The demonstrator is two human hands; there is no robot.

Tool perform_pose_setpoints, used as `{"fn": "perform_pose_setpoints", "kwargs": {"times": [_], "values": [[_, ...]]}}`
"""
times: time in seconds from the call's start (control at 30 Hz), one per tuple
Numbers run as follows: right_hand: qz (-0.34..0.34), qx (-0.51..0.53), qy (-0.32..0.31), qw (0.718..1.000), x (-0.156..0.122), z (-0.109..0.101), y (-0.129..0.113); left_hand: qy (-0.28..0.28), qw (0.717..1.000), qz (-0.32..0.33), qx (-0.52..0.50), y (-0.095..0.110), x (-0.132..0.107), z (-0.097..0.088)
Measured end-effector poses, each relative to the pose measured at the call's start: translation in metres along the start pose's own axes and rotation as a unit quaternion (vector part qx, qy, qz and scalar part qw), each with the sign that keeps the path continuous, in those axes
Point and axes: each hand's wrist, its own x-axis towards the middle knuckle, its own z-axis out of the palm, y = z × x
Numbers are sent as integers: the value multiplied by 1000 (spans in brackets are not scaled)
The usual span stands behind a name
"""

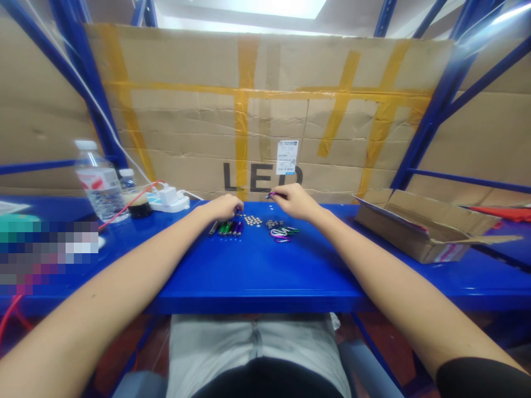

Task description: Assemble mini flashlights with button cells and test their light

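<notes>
My right hand (pixel 295 200) is raised over the back of the blue table, its fingers pinched on a small purple metal piece (pixel 271 195). Only one end of that piece shows, so its exact kind is unclear. My left hand (pixel 226 207) is closed just behind a row of small metal tubes (pixel 226 228) in black, green and purple; whatever its fingertips hold is hidden. Between the hands lie several small round silvery pieces (pixel 252 220). To their right are a heap of small metal fittings (pixel 274 224) and several purple and green carabiners (pixel 284 233).
An open cardboard box (pixel 415 226) stands at the right. On the left are a water bottle (pixel 99 185), a smaller bottle with dark liquid (pixel 139 207), and a white power strip (pixel 170 202) with a red cable. A large cardboard panel (pixel 186 121) closes off the back.
</notes>
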Motion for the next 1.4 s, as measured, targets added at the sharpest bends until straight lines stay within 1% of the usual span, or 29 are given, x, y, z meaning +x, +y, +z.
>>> {"fn": "perform_pose_setpoints", "kwargs": {"times": [0.07, 0.13, 0.27, 0.43, 0.5, 0.6, 0.7, 0.77, 0.8, 0.87, 0.93, 0.97, 1.0, 1.03, 1.07, 1.13, 1.17, 1.23, 1.4], "values": [[4, -1, -3, 1000, 0, 0, 0, 2, 999, -30, -38, -1, 0, 2], [5, -3, -6, 1000, 0, 0, 0, -1, 997, -47, -58, 0, 0, 2], [3, -2, -9, 1000, 0, 0, -1, -11, 995, -49, -88, 8, 0, 1], [6, -1, -14, 1000, 0, 0, -1, -3, 986, -79, -148, 21, 2, 0], [6, -2, -16, 1000, 0, 0, 0, 8, 984, -90, -152, 22, 2, 0], [12, -8, -27, 1000, 0, -1, 0, 46, 981, -104, -154, 20, 2, 0], [26, -11, -55, 998, 1, 0, 0, 78, 969, -108, -207, 15, 3, -2], [33, -8, -68, 997, 1, 1, 0, 73, 961, -114, -242, 10, 2, -6], [34, -6, -72, 997, 1, 1, 0, 67, 959, -123, -245, 7, 2, -9], [33, 0, -72, 997, 1, 1, 0, 52, 963, -155, -213, -1, -1, -18], [32, 4, -69, 997, 1, 1, 0, 56, 969, -210, -120, -10, -7, -28], [31, 5, -67, 997, 1, 1, 0, 46, 966, -246, -63, -14, -11, -32], [31, 4, -66, 997, 1, 1, 0, 19, 959, -283, -20, -17, -15, -36], [30, 2, -65, 997, 1, 2, 0, -24, 948, -316, 5, -19, -19, -39], [28, 0, -65, 997, 1, 2, 1, -76, 935, -346, 9, -20, -23, -40], [24, -2, -67, 997, 1, 2, 1, -159, 910, -381, -45, -17, -30, -42], [23, -2, -68, 997, 1, 2, 1, -183, 901, -385, -83, -14, -32, -42], [24, -2, -69, 997, 1, 2, 1, -205, 895, -375, -130, -4, -34, -41], [31, -2, -75, 997, 0, 2, 0, -239, 900, -342, -130, 19, -30, -42]]}}
